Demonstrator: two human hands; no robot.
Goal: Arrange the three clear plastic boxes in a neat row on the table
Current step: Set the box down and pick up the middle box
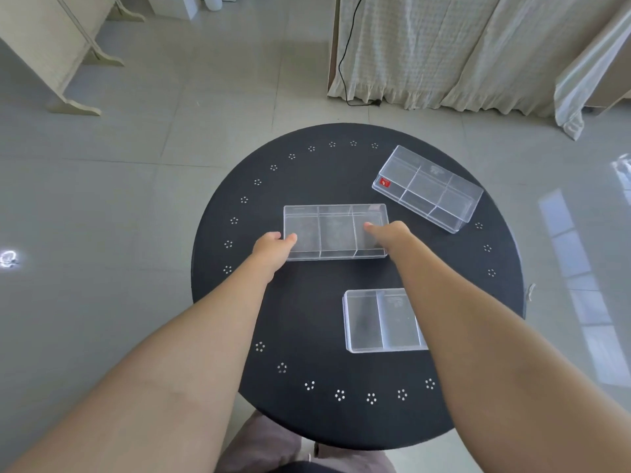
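Observation:
Three clear plastic boxes lie on a round black table [307,302]. The middle box [336,230], split into three compartments, sits near the table's centre. My left hand [273,247] grips its left end, thumb over the rim. My right hand [389,233] holds its right end, thumb reaching inside. A second box [426,187] with several compartments and a red sticker lies angled at the far right. A third box [379,320] lies near me, partly hidden under my right forearm.
The table's edge carries a ring of small white dot patterns. Grey tiled floor surrounds it. A cream wooden stand [58,52] is at the far left, and pale curtains [461,49] with a black cable hang at the far right.

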